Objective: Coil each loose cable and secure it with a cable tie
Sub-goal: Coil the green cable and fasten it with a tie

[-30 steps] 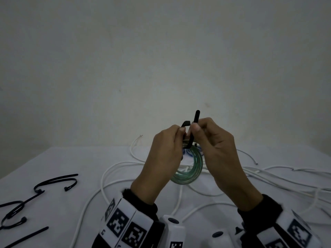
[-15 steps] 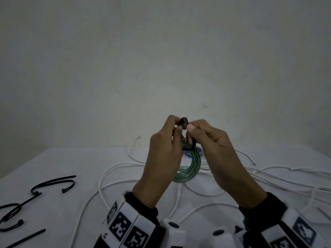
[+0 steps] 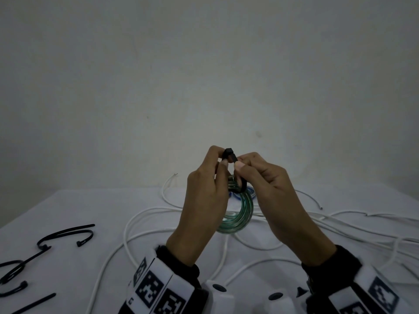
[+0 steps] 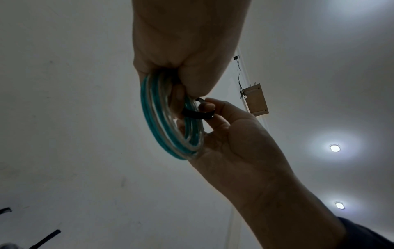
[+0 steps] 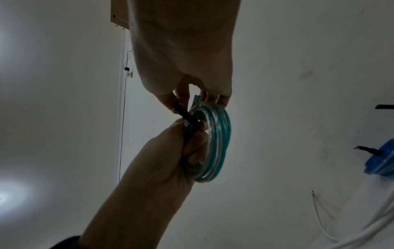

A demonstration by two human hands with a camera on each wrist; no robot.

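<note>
I hold a coil of green and clear cable (image 3: 240,214) up above the white table (image 3: 68,207). A black cable tie (image 3: 230,154) loops round the coil's top. My left hand (image 3: 221,158) has its lower fingers curled through the coil (image 5: 219,143) and pinches the tie's head between thumb and forefinger. My right hand (image 3: 239,162) pinches the tie's strap just right of the head. In the left wrist view the strap (image 4: 198,115) crosses the coil (image 4: 162,134) between my left hand (image 4: 192,91) and my right hand (image 4: 208,104). The tie's free end is hidden.
Loose white cables (image 3: 145,218) sprawl over the table under and right of my hands. Several spare black ties (image 3: 65,234) lie at the front left. A blue coil (image 5: 381,161) with a black tie on it rests on the table behind the green one.
The tie's free end stood up above my fingers a second ago and no longer shows. The tie's head now sits on top between my two pinches. Both hands have hardly moved.
</note>
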